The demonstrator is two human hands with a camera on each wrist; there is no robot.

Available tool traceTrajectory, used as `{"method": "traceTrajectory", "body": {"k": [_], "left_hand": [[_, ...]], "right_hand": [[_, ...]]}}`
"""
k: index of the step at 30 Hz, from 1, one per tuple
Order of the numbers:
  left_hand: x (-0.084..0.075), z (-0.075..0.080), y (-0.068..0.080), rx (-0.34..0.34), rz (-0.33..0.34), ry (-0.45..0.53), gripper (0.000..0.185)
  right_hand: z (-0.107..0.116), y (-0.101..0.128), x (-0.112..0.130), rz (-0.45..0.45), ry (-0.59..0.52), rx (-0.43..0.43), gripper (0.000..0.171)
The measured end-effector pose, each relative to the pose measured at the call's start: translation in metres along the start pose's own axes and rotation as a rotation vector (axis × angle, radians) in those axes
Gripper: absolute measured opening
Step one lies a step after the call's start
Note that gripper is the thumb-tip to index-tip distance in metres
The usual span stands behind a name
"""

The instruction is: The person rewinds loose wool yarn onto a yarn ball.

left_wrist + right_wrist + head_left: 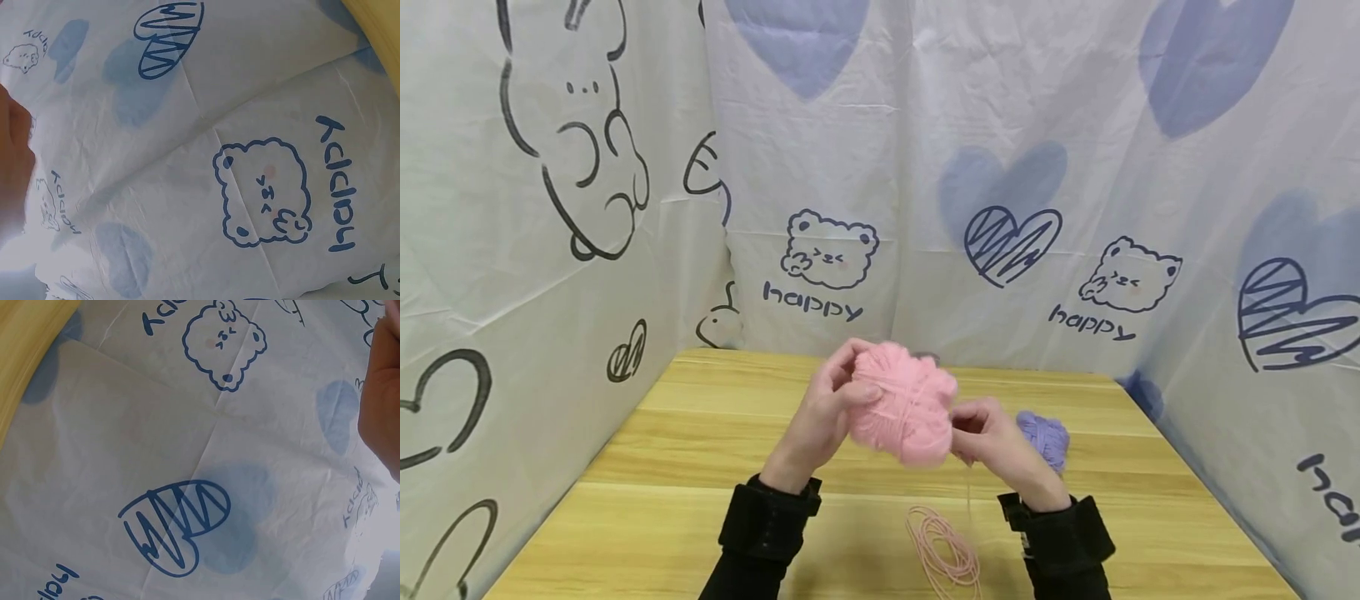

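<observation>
My left hand (823, 412) holds a pink yarn skein (904, 404) above the table, thumb on its near face. At the skein's right side is my right hand (996, 442), its fingers curled and seeming to pinch the pink strand. From that hand a thin strand (968, 492) hangs down toward loose pink loops of yarn (943, 550) on the tabletop. The right fingertips are partly hidden. Each wrist view catches only an edge of its hand, the left hand (14, 162) and the right hand (381, 406), without the yarn.
A purple yarn skein (1045, 440) lies on the wooden table (647, 500), just beyond the right wrist. Something dark grey (927, 357) peeks out behind the pink skein, mostly hidden. White printed curtains (925, 167) enclose the table at the back and sides.
</observation>
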State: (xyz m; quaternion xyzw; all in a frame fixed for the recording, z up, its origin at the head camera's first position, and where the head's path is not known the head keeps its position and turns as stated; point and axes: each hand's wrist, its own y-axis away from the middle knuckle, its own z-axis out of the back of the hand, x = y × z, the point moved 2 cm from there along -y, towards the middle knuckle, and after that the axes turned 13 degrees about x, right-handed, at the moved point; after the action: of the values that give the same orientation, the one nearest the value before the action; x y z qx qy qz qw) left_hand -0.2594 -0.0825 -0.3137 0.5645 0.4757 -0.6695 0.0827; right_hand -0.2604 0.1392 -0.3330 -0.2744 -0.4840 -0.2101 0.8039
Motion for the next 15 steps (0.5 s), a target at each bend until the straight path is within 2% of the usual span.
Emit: {"method": "traceTrajectory", "body": {"k": [3, 5, 8, 12, 15], "left_hand": [[-0.0006, -0.0017, 0.0032, 0.124, 0.075, -0.062, 0.041], [-0.0006, -0.003, 0.0053, 0.199, 0.132, -0.126, 0.043], [0.0002, -0.0033, 0.0061, 0.266, 0.173, -0.252, 0.042], [0.0, -0.0028, 0.0058, 0.277, 0.191, -0.451, 0.04], [-0.0002, -0.0022, 0.0056, 0.223, 0.211, -0.582, 0.039]], "right_hand": [[0.0024, 0.0015, 0.0, -0.05, 0.025, -0.032, 0.011], [0.0038, 0.0015, -0.0002, -0.081, 0.023, -0.06, 0.014], [0.0052, 0.0001, 0.0001, -0.08, 0.016, -0.105, 0.021], [0.0054, -0.0002, 0.0009, -0.055, 0.008, -0.176, 0.018], [0.0049, 0.0008, 0.0024, -0.038, 0.019, -0.238, 0.015]]}}
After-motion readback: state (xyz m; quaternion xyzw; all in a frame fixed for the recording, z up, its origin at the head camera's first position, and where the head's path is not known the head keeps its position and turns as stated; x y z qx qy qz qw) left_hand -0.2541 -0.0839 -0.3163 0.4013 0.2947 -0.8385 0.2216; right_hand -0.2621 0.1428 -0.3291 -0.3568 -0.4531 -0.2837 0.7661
